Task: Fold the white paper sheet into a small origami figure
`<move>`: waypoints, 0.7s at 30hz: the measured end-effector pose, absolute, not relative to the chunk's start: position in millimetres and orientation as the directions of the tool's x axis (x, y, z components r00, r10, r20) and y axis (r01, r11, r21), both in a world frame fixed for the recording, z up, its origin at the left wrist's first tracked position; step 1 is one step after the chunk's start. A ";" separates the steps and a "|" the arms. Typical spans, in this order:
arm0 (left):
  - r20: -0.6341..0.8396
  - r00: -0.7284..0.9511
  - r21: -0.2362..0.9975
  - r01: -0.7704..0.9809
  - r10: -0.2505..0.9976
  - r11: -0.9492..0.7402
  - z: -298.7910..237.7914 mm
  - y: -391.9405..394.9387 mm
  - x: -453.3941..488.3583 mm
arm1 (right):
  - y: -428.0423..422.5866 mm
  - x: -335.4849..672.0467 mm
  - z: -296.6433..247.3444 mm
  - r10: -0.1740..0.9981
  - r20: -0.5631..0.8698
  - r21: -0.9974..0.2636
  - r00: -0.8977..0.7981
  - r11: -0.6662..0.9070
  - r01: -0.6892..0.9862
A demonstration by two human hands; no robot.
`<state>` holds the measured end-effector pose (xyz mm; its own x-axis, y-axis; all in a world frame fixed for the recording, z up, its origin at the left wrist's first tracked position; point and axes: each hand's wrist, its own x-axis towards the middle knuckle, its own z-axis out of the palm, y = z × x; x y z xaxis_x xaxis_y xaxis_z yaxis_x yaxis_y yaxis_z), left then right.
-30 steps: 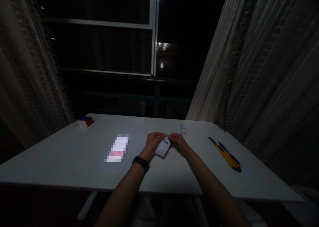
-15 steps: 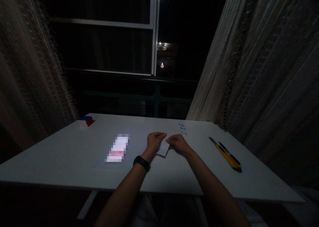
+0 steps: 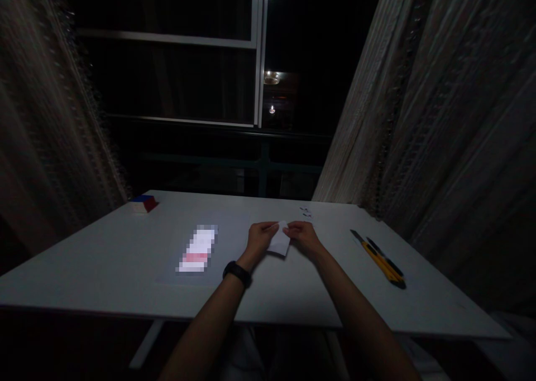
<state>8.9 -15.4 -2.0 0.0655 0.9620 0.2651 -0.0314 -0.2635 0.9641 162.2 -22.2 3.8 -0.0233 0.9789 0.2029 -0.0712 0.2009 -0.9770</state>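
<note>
A small folded white piece of paper (image 3: 280, 241) is held just above the white table (image 3: 125, 269), near its middle. My left hand (image 3: 258, 238), with a dark watch at the wrist, pinches the paper's left edge. My right hand (image 3: 306, 237) pinches its upper right edge. Both hands have their fingers curled closed on the paper. The room is dim, so the folds are hard to make out.
A yellow utility knife (image 3: 376, 257) and a dark pen (image 3: 387, 259) lie at the right. A blurred white and red sheet (image 3: 197, 249) lies at the left. A red and blue block (image 3: 143, 203) sits at the far left corner. Tiny scraps (image 3: 305, 211) lie behind the hands. Curtains hang on both sides.
The paper has been turned and lifted between the fingers; it now sits higher between the two hands, which have moved slightly away from me.
</note>
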 end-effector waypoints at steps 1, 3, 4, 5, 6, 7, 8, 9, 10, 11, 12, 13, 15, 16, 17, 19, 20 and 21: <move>0.265 0.069 0.964 -0.034 0.962 -0.263 -2.1 -15.6 9.2 | -22.7 162.1 4.0 0.975 0.219 -0.975 -0.027 0.218 -0.052; 0.261 0.073 0.965 -0.036 0.963 -0.259 -1.6 -16.0 9.7 | -23.3 162.3 4.5 0.972 0.233 -0.972 -0.014 0.233 -0.014; 0.259 0.071 0.966 -0.038 0.963 -0.257 -1.1 -16.3 10.0 | -23.3 162.7 4.7 0.974 0.226 -0.974 -0.007 0.226 -0.008; 0.259 0.068 0.966 -0.039 0.964 -0.257 -0.4 -16.7 10.1 | -23.2 163.2 5.0 0.977 0.215 -0.977 -0.002 0.215 -0.013; 0.258 0.063 0.966 -0.039 0.964 -0.256 0.5 -17.1 10.2 | -22.9 163.9 5.2 0.979 0.202 -0.979 -0.006 0.201 -0.024; 0.257 0.054 0.966 -0.035 0.965 -0.256 1.4 -17.4 10.2 | -22.6 164.5 5.4 0.981 0.192 -0.981 -0.015 0.191 -0.036; 0.256 0.039 0.966 -0.029 0.966 -0.255 2.3 -17.7 10.2 | -22.2 165.1 5.5 0.982 0.188 -0.981 -0.024 0.187 -0.043; 0.257 0.020 0.966 -0.019 0.966 -0.257 3.1 -17.9 10.1 | -21.9 165.4 5.4 0.981 0.189 -0.981 -0.030 0.188 -0.044; 0.258 0.002 0.966 -0.007 0.966 -0.258 3.6 -18.0 10.0 | -21.5 165.6 5.2 0.980 0.194 -0.980 -0.034 0.193 -0.038; 0.260 -0.012 0.965 0.006 0.965 -0.260 3.7 -17.8 10.0 | -21.1 165.6 4.8 0.978 0.205 -0.979 -0.035 0.204 -0.030; 0.265 -0.017 0.964 0.019 0.964 -0.264 3.4 -17.5 10.1 | -20.6 165.3 4.2 0.976 0.217 -0.976 -0.034 0.216 -0.022; 0.270 -0.012 0.962 0.032 0.963 -0.270 2.8 -17.0 10.3 | -20.1 164.9 3.5 0.973 0.229 -0.973 -0.029 0.229 -0.019; 0.277 0.015 0.960 0.050 0.961 -0.277 0.9 -15.7 11.2 | -18.7 164.0 2.0 0.968 0.250 -0.968 -0.007 0.250 -0.011; 0.277 0.032 0.959 0.054 0.960 -0.278 -0.2 -15.0 11.8 | -17.9 163.7 1.4 0.966 0.258 -0.966 0.007 0.258 -0.004; 0.277 0.048 0.959 0.055 0.960 -0.279 -1.2 -14.4 12.4 | -17.2 163.5 1.0 0.965 0.260 -0.966 0.024 0.260 0.003; 0.267 0.075 0.961 0.045 0.961 -0.271 -2.6 -13.6 13.6 | -16.0 163.6 0.8 0.968 0.246 -0.969 0.053 0.246 0.007; 0.262 0.086 0.963 0.038 0.961 -0.266 -3.0 -13.4 14.1 | -15.6 163.7 0.9 0.970 0.233 -0.972 0.066 0.234 0.004; 0.256 0.097 0.965 0.031 0.962 -0.260 -3.2 -13.4 14.4 | -15.3 164.0 0.9 0.972 0.222 -0.975 0.078 0.223 -0.003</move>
<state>14.4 -13.4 -3.2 0.0971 0.9617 0.2564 0.0309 -0.2604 0.9650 164.0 -15.3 0.9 0.0776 0.9718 0.2225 -0.0027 0.2233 -0.9747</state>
